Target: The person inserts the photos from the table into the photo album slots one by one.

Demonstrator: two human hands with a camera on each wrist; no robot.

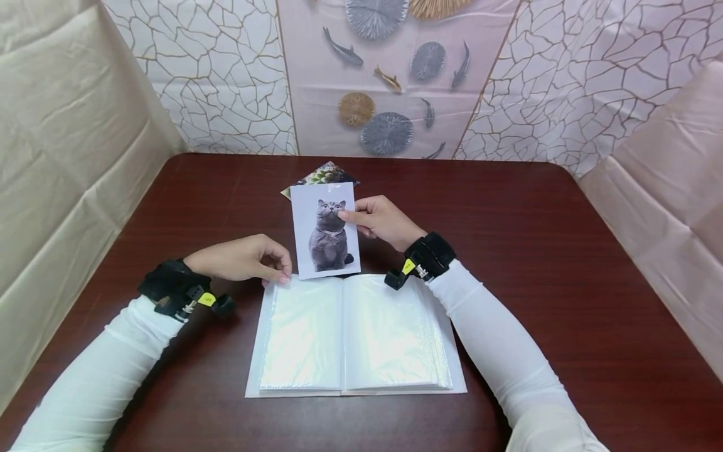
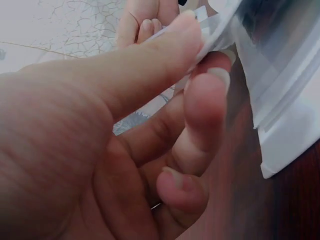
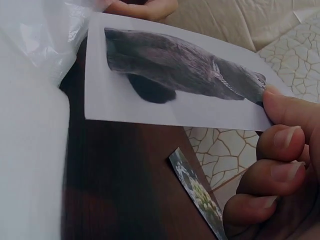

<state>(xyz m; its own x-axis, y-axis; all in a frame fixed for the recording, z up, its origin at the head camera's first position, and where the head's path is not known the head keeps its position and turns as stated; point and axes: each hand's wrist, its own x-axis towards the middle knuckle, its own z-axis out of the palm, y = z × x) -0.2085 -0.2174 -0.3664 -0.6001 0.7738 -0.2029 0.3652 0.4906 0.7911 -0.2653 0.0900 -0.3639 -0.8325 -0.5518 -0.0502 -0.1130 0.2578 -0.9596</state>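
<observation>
An open photo album (image 1: 299,339) with clear plastic sleeves lies on the table. At its top left corner my left hand (image 1: 243,258) pinches the edge of a plastic sleeve (image 2: 220,30) between thumb and fingers. My right hand (image 1: 386,221) holds a photo of a grey cat (image 1: 327,242) by its right edge, thumb on the front. The photo is upright to my view, its lower edge at the album's top, left of the spine. In the right wrist view the cat photo (image 3: 165,70) is raised above the table, near the plastic.
Behind the cat photo, other colourful photo prints (image 1: 327,174) lie on the dark wooden table (image 1: 508,251), partly hidden. Patterned cloth (image 1: 226,75) hangs at the far edge, and plain cloth stands at both sides.
</observation>
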